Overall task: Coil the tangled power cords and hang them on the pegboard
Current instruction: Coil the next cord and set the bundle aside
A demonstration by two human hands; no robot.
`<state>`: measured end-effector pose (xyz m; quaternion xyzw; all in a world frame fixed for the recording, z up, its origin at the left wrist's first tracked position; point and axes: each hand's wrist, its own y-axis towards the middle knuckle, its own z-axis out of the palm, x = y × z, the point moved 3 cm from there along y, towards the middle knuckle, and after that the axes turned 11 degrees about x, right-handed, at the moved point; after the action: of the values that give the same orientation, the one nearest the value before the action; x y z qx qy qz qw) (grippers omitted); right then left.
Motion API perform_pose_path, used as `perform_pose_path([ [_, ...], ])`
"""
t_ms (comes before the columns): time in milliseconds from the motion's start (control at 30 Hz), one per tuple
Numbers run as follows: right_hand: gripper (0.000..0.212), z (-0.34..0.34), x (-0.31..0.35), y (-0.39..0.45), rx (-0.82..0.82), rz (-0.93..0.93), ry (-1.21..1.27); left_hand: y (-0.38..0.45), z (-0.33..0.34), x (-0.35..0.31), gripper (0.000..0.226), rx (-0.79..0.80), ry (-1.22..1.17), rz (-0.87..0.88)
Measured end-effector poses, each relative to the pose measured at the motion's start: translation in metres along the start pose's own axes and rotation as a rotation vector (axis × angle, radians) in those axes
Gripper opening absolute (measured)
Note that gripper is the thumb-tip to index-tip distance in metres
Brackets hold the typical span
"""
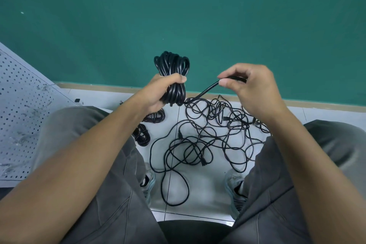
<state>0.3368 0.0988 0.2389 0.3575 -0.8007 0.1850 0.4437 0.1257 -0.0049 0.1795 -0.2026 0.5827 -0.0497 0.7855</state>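
My left hand (158, 91) grips a thick coil of black power cord (172, 65) around its middle, held upright in front of the green wall. A loose tail of that cord (208, 89) runs from the coil's lower end up to my right hand (249, 87), which pinches its end between thumb and fingers. Below my hands a tangled heap of black cords (210, 136) lies on the white floor between my knees. Two small coiled bundles (142, 134) lie on the floor under my left wrist. The white pegboard (21, 105) leans at the left.
I sit with grey-trousered legs (99, 194) spread and shoes (148, 182) on the white tiles. A green wall (178, 16) with a tan baseboard rises straight ahead. A long cord loop (174, 190) trails toward my seat.
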Motion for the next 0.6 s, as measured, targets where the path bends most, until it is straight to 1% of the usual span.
perform_pose_path([
  [67,0.007,0.0,0.003,0.002,-0.018,-0.022,-0.045,-0.001,0.004,0.001,0.031,0.073,0.09,-0.037],
  [133,0.011,-0.005,0.008,0.005,-0.064,-0.055,-0.099,-0.005,0.013,0.004,0.028,0.176,0.164,-0.093],
  [200,0.016,-0.012,0.013,0.01,-0.094,-0.078,-0.144,-0.008,0.022,0.008,0.026,0.27,0.146,-0.163],
  [267,0.019,-0.017,0.018,0.015,-0.077,-0.105,-0.201,-0.011,0.031,0.009,0.025,0.346,0.134,-0.19],
  [300,0.019,-0.018,0.02,0.018,-0.053,-0.116,-0.237,-0.013,0.035,0.01,0.027,0.374,0.13,-0.198],
  [333,0.018,-0.019,0.022,0.021,-0.028,-0.124,-0.272,-0.015,0.038,0.01,0.035,0.399,0.113,-0.203],
  [367,0.019,-0.019,0.026,0.024,-0.007,-0.132,-0.297,-0.016,0.041,0.01,0.051,0.423,0.086,-0.2],
  [433,0.021,-0.022,0.036,0.031,0.029,-0.146,-0.324,-0.017,0.044,0.012,0.09,0.46,0.058,-0.206],
  [467,0.022,-0.023,0.043,0.035,0.067,-0.157,-0.343,-0.017,0.046,0.012,0.099,0.475,0.056,-0.205],
  [533,0.023,-0.019,0.062,0.04,0.191,-0.193,-0.419,-0.018,0.052,0.012,0.098,0.521,0.084,-0.204],
  [567,0.024,-0.016,0.072,0.042,0.259,-0.21,-0.467,-0.019,0.056,0.012,0.093,0.537,0.122,-0.221],
  [600,0.027,-0.01,0.082,0.045,0.315,-0.226,-0.519,-0.021,0.059,0.012,0.083,0.549,0.171,-0.243],
])
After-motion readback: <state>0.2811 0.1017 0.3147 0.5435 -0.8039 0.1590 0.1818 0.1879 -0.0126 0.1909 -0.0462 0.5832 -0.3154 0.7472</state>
